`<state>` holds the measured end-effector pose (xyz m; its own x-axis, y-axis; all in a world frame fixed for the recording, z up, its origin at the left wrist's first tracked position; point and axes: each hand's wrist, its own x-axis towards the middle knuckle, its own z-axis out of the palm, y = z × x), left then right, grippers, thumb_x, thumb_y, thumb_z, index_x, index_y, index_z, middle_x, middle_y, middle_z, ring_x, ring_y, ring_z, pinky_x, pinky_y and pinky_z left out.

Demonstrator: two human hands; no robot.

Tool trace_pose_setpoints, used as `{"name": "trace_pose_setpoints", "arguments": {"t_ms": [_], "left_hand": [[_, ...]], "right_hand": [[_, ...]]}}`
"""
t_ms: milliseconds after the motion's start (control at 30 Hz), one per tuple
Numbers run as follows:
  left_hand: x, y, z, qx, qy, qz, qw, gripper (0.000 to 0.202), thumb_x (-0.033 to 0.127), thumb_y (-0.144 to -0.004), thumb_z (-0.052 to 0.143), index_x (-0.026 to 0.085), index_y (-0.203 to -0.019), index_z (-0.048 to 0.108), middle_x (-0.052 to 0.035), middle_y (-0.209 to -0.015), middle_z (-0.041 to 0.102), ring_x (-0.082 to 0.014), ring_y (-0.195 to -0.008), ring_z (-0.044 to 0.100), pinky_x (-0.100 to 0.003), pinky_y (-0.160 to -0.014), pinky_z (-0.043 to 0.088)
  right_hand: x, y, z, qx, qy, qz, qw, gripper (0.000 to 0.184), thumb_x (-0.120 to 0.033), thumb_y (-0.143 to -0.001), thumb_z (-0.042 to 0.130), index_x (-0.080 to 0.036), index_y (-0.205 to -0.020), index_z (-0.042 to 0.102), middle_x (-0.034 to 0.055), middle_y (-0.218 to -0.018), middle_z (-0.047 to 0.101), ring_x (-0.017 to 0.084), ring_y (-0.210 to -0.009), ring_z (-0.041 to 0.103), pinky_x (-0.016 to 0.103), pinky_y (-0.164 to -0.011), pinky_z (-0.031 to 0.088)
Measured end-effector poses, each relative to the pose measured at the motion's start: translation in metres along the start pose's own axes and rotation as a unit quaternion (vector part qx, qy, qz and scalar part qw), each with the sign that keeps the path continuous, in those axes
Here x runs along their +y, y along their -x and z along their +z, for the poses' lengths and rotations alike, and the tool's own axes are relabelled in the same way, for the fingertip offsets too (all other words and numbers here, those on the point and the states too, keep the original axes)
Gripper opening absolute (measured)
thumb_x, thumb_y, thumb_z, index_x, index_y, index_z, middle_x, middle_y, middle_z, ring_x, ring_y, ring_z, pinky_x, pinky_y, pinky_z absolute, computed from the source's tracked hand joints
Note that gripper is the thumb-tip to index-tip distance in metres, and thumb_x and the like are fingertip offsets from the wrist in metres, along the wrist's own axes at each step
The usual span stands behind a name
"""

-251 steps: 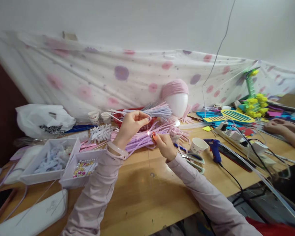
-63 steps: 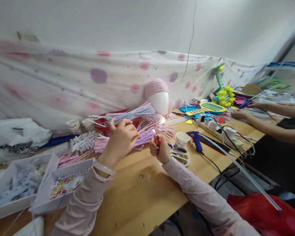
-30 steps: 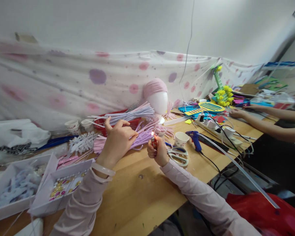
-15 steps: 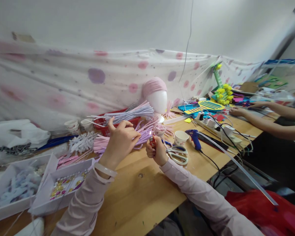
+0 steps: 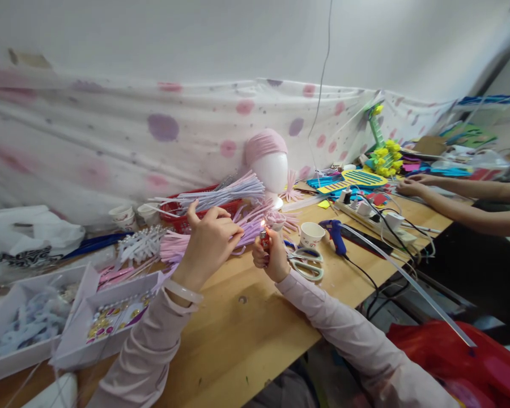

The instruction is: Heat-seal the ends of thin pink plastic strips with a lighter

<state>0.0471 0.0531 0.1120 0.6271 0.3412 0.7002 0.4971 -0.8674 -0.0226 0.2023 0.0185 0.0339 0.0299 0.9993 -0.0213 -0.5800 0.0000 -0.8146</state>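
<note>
My right hand (image 5: 272, 258) is wrapped round a red lighter (image 5: 264, 240), thumb at its top, and a small flame burns there. To its left, my left hand (image 5: 212, 241) has thumb and finger pinched, the other fingers raised; anything in the pinch is too small to make out. The pinch is a short way from the flame. Just beyond my hands lie bundles of pink and purple pipe cleaners (image 5: 175, 245), and pale lilac pipe cleaners (image 5: 221, 192) rest across a red basket (image 5: 182, 226). Right of the lighter lie scissors (image 5: 308, 263).
A paper cup (image 5: 311, 235), a blue glue gun (image 5: 336, 235) and a power strip (image 5: 374, 224) with cables stand at right. Behind is a white head form (image 5: 272, 171). White boxes (image 5: 74, 345) of parts sit at left. Another person's hands (image 5: 412, 186) work at far right.
The lighter's flame looks brighter and a little larger. My hands hold nearly the same position. The other person's hands have shifted slightly.
</note>
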Motion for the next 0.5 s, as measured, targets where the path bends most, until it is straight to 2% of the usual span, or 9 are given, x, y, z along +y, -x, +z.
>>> {"name": "trace_pose_setpoints", "arguments": {"t_ms": [167, 400, 500], "left_hand": [[-0.0001, -0.0004, -0.0008, -0.002, 0.002, -0.003, 1.0, 0.016, 0.021, -0.081, 0.057, 0.027, -0.073, 0.07, 0.0007, -0.074, 0.07, -0.0212, -0.094, 0.058, -0.062, -0.105, 0.008], [0.0007, -0.0006, -0.001, 0.002, 0.004, -0.004, 1.0, 0.016, 0.021, -0.081, 0.057, 0.028, -0.074, 0.07, 0.0002, -0.075, 0.071, -0.0213, -0.093, 0.058, -0.061, -0.105, 0.01], [0.0011, -0.0009, -0.0013, -0.008, 0.009, -0.014, 1.0, 0.018, 0.021, -0.082, 0.056, 0.028, -0.075, 0.071, 0.0003, -0.076, 0.071, -0.0212, -0.095, 0.058, -0.062, -0.105, 0.009]], "right_hand": [[0.0065, -0.0006, 0.0011, -0.023, 0.022, 0.021, 0.999, 0.049, -0.058, -0.074, 0.041, -0.02, -0.044, 0.036, -0.0096, -0.034, 0.018, 0.004, -0.031, 0.008, 0.017, -0.03, 0.008], [-0.0005, -0.0008, -0.0014, -0.012, -0.005, 0.001, 1.0, 0.05, -0.059, -0.077, 0.04, -0.02, -0.046, 0.037, -0.01, -0.036, 0.017, 0.005, -0.033, 0.007, 0.018, -0.031, 0.009], [0.0001, 0.0002, -0.0008, -0.038, -0.014, 0.005, 0.999, 0.054, -0.064, -0.075, 0.04, -0.019, -0.045, 0.038, -0.0096, -0.036, 0.018, 0.005, -0.033, 0.009, 0.018, -0.032, 0.009]]}}
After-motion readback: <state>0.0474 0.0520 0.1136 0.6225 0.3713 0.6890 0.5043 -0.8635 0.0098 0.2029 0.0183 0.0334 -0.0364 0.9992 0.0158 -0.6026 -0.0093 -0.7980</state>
